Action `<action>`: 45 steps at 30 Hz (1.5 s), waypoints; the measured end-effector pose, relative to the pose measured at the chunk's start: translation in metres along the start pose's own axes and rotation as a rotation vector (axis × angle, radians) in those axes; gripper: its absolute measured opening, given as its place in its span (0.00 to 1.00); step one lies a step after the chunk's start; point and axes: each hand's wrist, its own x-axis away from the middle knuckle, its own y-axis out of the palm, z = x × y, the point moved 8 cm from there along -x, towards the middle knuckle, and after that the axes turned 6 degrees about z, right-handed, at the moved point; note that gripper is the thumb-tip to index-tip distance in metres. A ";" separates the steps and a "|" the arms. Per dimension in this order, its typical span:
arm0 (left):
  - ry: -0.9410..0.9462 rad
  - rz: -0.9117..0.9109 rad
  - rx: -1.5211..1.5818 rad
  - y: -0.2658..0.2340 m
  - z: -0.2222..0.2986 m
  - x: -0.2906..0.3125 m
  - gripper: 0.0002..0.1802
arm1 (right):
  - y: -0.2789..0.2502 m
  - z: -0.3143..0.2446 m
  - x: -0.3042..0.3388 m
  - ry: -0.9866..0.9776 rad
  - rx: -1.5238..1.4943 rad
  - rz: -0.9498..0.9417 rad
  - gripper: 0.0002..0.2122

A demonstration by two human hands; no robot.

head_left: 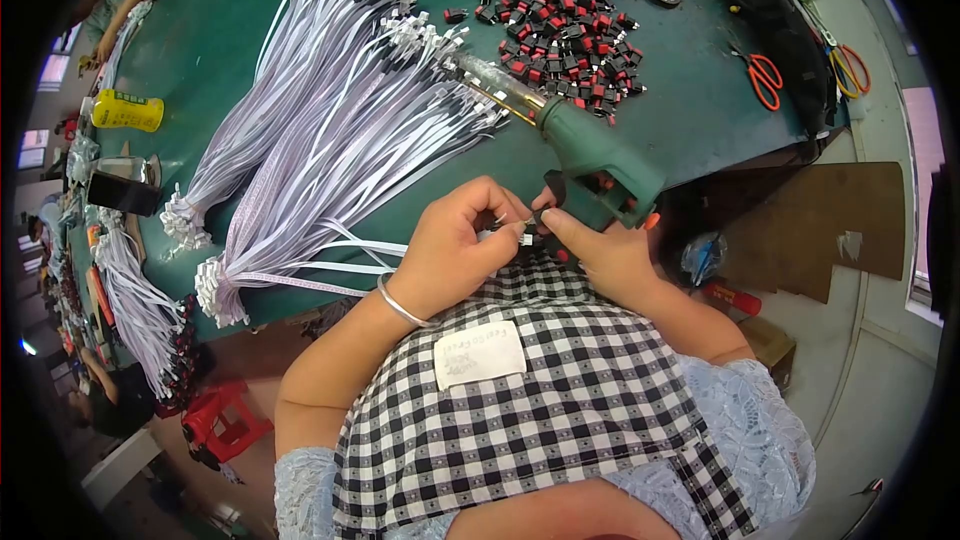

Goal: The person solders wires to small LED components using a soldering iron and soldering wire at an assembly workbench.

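Checked apron below, my left hand and right hand fingers clamped on a small connector, green glue gun just behind, white ribbon cables fanned across the bench.

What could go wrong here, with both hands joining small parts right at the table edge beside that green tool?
1. The small connector is pinched between the left hand and right hand over the lap, past the table edge; if it slips it would likely fall off the table.
2. The green tool lies just behind the right hand, so a knuckle could bump it.
3. Loose wires trail toward the left hand and might snag.
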 end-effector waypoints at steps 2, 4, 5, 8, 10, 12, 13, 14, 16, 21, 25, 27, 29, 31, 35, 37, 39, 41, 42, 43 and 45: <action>-0.034 0.000 0.007 0.000 -0.003 0.000 0.04 | 0.001 -0.002 -0.001 -0.020 -0.038 0.021 0.08; -0.045 0.000 -0.021 0.000 -0.004 -0.001 0.04 | 0.001 -0.003 -0.001 -0.040 -0.076 0.041 0.06; -0.046 0.001 -0.021 0.000 -0.005 -0.001 0.04 | 0.001 -0.004 -0.001 -0.050 -0.109 0.045 0.06; -0.044 0.002 -0.030 0.000 -0.008 -0.003 0.04 | 0.001 -0.004 -0.001 -0.054 -0.144 0.044 0.07; -0.044 0.000 -0.108 -0.001 -0.007 -0.004 0.04 | 0.000 -0.004 -0.001 -0.049 -0.148 0.041 0.07; -0.028 0.007 -0.112 0.000 -0.007 -0.005 0.04 | 0.000 -0.001 -0.001 -0.008 -0.175 0.038 0.08; -0.011 0.013 -0.115 0.000 -0.007 -0.005 0.04 | 0.001 -0.001 -0.002 -0.010 -0.174 0.036 0.08; -0.008 0.014 -0.115 0.000 -0.008 -0.006 0.04 | -0.002 -0.005 -0.002 -0.066 -0.153 0.084 0.09; 0.008 0.063 -0.046 -0.005 -0.010 -0.009 0.04 | -0.009 -0.005 -0.002 -0.127 -0.126 0.120 0.09; -0.136 0.196 0.242 -0.014 -0.017 -0.009 0.03 | -0.043 -0.026 0.029 -0.527 0.438 0.060 0.10; -0.125 0.235 0.270 -0.017 -0.017 -0.013 0.04 | -0.076 0.017 0.053 -0.566 0.268 0.109 0.14; -0.114 0.250 0.267 -0.017 -0.015 -0.014 0.04 | -0.075 0.013 0.057 -0.585 0.330 0.050 0.11; -0.107 0.260 0.262 -0.018 -0.016 -0.015 0.04 | -0.081 0.029 0.056 -0.513 0.243 0.003 0.06; -0.089 0.280 0.229 -0.020 -0.017 -0.015 0.04 | -0.084 0.033 0.057 -0.560 0.321 0.014 0.07; -0.087 0.278 0.214 -0.019 -0.015 -0.015 0.04 | -0.089 0.047 0.056 -0.488 0.207 0.058 0.06; -0.057 0.275 0.203 -0.019 -0.013 -0.016 0.04 | -0.084 0.039 0.054 -0.405 0.300 0.030 0.05; -0.052 0.280 0.182 -0.020 -0.013 -0.016 0.04 | -0.084 0.045 0.051 -0.323 0.392 0.005 0.05; -0.047 0.283 0.161 -0.020 -0.013 -0.016 0.04 | -0.078 0.033 0.064 -0.725 0.562 -0.040 0.12; -0.048 0.283 0.155 -0.021 -0.015 -0.017 0.04 | -0.076 0.030 0.065 -0.725 0.562 -0.041 0.12; -0.049 0.283 0.148 -0.021 -0.015 -0.017 0.04 | -0.072 0.029 0.064 -0.652 0.656 -0.033 0.12; -0.065 0.292 0.136 -0.022 -0.017 -0.017 0.04 | -0.073 0.035 0.064 -0.578 0.749 -0.024 0.12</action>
